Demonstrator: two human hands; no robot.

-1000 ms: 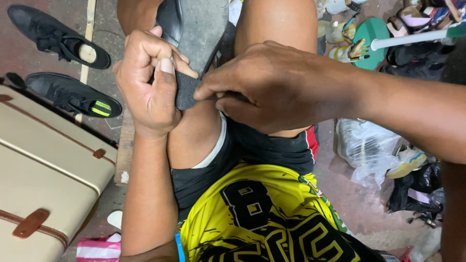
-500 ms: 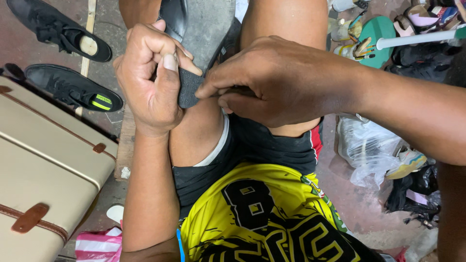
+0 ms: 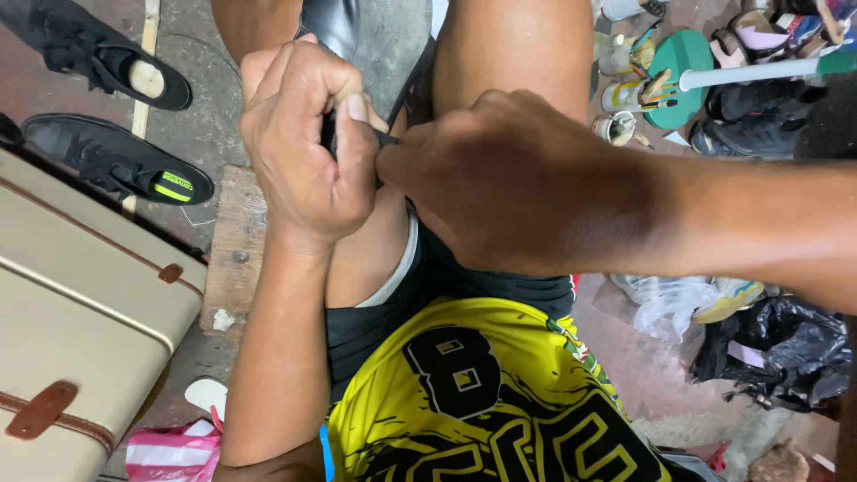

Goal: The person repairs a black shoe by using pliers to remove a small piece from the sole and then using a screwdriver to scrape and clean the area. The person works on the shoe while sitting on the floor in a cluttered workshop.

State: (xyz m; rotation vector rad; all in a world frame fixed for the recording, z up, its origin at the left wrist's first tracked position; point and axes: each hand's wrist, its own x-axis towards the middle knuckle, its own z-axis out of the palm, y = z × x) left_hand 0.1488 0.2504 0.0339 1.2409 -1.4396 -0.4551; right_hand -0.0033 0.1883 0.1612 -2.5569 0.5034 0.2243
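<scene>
Since the earlier frames your two hands are sitting lower and closer together in the head view, and the glossy black leather shoe (image 3: 332,22) is now reaching up past the top edge, with less of it showing between your fingers. Your left hand (image 3: 303,147) is curling tight, its fingers folding over the shoe's near end and the thumb pressing down on top, so it is clamping on the shoe above your left thigh. Your right hand (image 3: 518,178) is coming in from the right with its fingertips bunching together against the left thumb; they seem to be pinching at the dark edge of the shoe, but you cannot tell exactly what they are gripping, because the knuckles are hiding the contact. Both hands are working over your lap, above the black shorts and the yellow jersey (image 3: 482,402). To your left, a cream hard-shell suitcase with brown leather straps (image 3: 80,295) is lying beside a worn wooden board (image 3: 234,250), and two black lace-up shoes (image 3: 116,161) are resting on the concrete floor beyond it. Off to your right, a crumpled clear plastic bag (image 3: 665,299) is lying near a black plastic bag (image 3: 786,344).
</scene>
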